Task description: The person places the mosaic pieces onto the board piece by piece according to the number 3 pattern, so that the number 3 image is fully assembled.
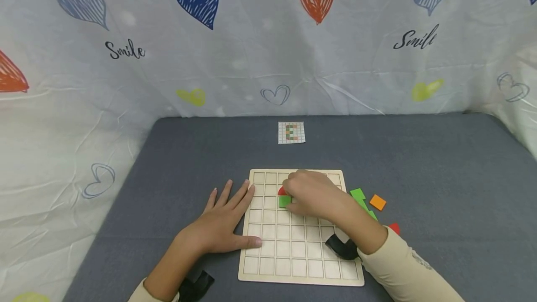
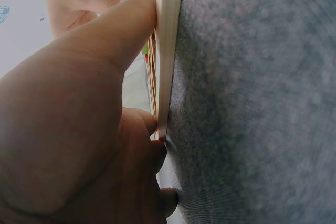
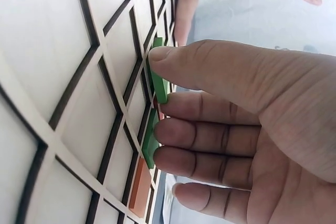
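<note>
A pale wooden grid board (image 1: 302, 280) lies in front of me. My left hand (image 1: 224, 223) rests spread along its left edge, thumb on the grid; in the left wrist view the fingertips meet the board's side (image 2: 169, 51). Over the upper middle cells, my right hand (image 1: 312, 195) has its thumb and index finger pinching opposite ends of a green square tile (image 3: 158, 90). A red rounded piece (image 1: 282, 191) sits just above that green tile (image 1: 285, 201). Another green tile (image 3: 150, 145) and an orange tile (image 3: 139, 188) are in the grid, covered by the hand in the head view.
Right of the board lie loose green tiles (image 1: 358, 194), an orange square (image 1: 378, 202) and a red piece (image 1: 394, 228) partly behind the sleeve. Past the board is a small printed grid card (image 1: 291, 133). A heart-printed cloth (image 1: 251, 36) hangs behind the grey table (image 1: 201, 153).
</note>
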A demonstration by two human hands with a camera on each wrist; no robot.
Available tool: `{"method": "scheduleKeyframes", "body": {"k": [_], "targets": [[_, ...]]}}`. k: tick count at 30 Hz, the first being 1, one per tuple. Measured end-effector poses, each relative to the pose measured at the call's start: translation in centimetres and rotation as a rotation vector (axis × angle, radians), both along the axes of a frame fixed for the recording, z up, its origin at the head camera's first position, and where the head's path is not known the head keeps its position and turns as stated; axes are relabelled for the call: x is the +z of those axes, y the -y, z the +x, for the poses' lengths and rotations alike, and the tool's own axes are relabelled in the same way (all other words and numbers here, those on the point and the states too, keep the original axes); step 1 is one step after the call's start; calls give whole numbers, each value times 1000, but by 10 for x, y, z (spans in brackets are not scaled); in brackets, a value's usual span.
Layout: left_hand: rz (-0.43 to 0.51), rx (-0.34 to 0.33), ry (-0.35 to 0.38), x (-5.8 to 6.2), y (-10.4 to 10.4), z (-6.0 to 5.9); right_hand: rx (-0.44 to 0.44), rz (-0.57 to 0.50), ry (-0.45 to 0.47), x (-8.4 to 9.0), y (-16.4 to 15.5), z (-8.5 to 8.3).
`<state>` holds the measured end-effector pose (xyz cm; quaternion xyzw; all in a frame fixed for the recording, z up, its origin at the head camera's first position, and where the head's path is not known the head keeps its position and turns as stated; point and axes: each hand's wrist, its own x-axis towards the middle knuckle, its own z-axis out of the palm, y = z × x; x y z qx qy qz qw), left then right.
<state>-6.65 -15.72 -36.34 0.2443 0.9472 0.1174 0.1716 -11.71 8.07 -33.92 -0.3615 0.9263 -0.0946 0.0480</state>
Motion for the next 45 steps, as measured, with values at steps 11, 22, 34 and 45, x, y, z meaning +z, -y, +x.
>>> {"method": "scheduleKeyframes", "body": {"k": [11,22,34,45], "targets": [[0,-2,-9,1,0,1,-1,17,-16,-2,3,4],[-1,-7,-10,1,1,0,-1,41,-59,-1,3,19],[-14,3,-23,-2,2,1,137,91,-304,-9,9,39],[-1,8,-9,-2,0,1,188,72,-272,-8,-11,52]]}}
